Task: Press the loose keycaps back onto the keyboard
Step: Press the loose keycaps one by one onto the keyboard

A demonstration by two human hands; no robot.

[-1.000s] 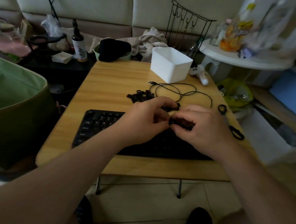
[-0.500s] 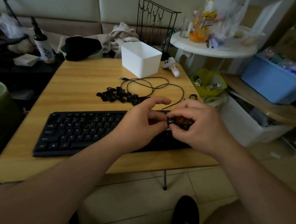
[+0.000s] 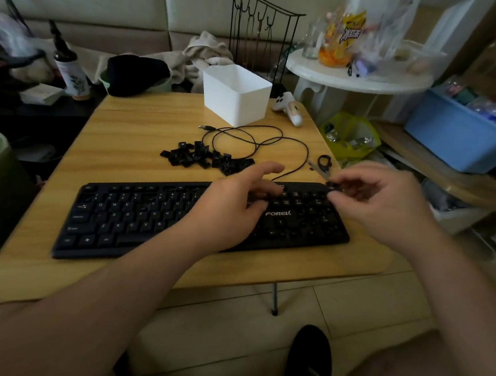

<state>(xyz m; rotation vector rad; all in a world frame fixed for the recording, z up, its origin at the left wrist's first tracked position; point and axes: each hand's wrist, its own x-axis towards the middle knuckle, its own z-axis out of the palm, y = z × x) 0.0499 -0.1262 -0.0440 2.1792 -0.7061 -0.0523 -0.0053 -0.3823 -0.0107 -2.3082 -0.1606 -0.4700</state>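
Across the wooden counter lies the black keyboard, its long axis running left to right and tilted a little, right end farther from the person. Behind it, near the middle of the counter, sits the heap of loose keycaps, small black squares tumbled at all angles beside a coiled black cable. A white tub stands at the back, and small scissors lie off the keyboard's far right corner.

Over the right-middle keys rests the left hand, fingers spread and reaching toward the far edge, clamped on nothing. Just right of it, the right hand hovers above the far right corner, thumb and forefinger pinched on a single keycap, which looks dark and glossy; which face is turned down is too blurred to tell.

From that keycap the number-pad block lies just below and toward the person, so the right hand is plainly the nearer one for seating it. Which socket is bare cannot be made out.
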